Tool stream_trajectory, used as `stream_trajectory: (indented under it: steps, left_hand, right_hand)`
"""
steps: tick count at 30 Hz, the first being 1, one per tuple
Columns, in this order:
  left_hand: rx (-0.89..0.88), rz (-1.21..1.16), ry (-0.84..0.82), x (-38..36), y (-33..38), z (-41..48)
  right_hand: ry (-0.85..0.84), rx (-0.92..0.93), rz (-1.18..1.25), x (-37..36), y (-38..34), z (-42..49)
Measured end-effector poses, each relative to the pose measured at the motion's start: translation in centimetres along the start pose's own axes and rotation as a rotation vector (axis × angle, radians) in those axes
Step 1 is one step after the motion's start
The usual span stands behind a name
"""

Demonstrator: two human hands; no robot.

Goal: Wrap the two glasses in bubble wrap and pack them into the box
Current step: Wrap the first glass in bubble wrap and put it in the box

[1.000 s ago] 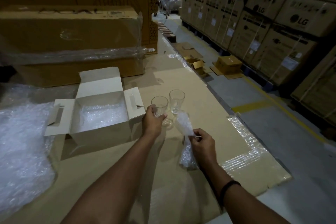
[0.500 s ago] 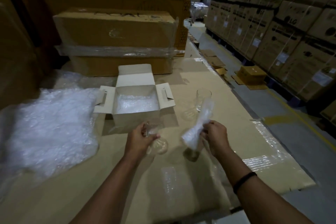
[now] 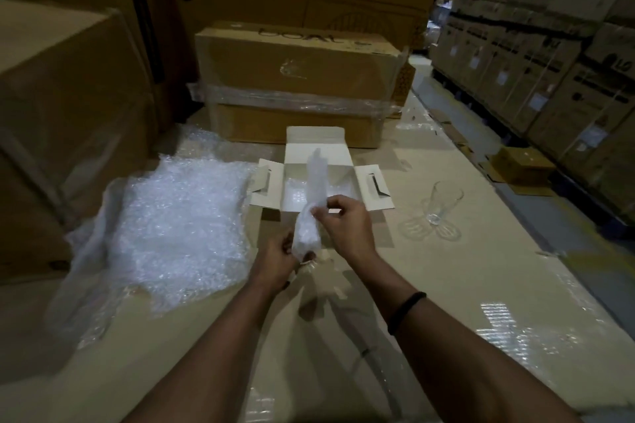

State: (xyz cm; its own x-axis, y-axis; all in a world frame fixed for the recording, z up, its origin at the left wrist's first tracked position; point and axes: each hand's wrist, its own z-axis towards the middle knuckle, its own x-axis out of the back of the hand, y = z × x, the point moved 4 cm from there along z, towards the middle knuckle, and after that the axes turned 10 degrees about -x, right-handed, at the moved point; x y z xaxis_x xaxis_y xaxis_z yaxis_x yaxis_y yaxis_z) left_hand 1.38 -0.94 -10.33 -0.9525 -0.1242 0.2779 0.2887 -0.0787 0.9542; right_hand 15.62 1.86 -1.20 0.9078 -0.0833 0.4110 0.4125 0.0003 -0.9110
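A wrapped glass (image 3: 307, 237) is gripped by the left hand (image 3: 278, 259) and right hand (image 3: 345, 225) before the open box (image 3: 318, 168); the second glass (image 3: 441, 201) stands bare on the worktop (image 3: 481, 278).

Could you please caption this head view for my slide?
Both hands, left hand and right hand, wrap bubble wrap around a glass before the open box.

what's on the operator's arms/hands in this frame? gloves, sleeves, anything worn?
No gloves and no sleeves in view: both forearms are bare. The left hand wears nothing visible. The right hand has a thin black band around its wrist. No rings or watch discernible.
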Motion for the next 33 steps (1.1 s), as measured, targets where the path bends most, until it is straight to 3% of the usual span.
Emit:
stream_trajectory:
  steps: [3,6,10,16,19,24,30,33]
  left_hand:
    - [-0.080,0.008,-0.023,0.4,-0.2,0.2]
    - [-0.077,-0.009,-0.042,0.7,-0.8,0.1]
    - [-0.069,-0.082,-0.048,0.6,-1.1,0.2]
    - [-0.086,-0.020,-0.074,0.4,-1.5,0.7]
    - [-0.075,0.034,-0.079,0.5,-1.7,1.1]
    - [-0.067,0.031,-0.081,0.5,-1.8,1.2]
    - [-0.027,-0.018,-0.076,0.3,-2.3,1.3]
    - [-0.032,-0.015,-0.074,0.4,-2.4,1.4]
  right_hand:
    - [-0.019,0.206,-0.588,-1.4,-0.5,0.3]
    - [-0.191,0.337,-0.873,-1.6,-1.1,0.7]
    - [-0.425,0.273,-0.978,-0.9,-1.1,0.9]
    - [-0.188,0.304,-0.943,-1.8,-1.7,1.6]
    - [-0.100,0.307,-0.799,-2.0,-1.6,2.2]
    - [-0.248,0.558,-0.892,-2.7,-1.7,1.8]
    - [-0.559,0.368,-1.113,-1.6,-1.7,1.5]
    - [-0.591,0.306,-1.224,-2.3,-2.1,1.7]
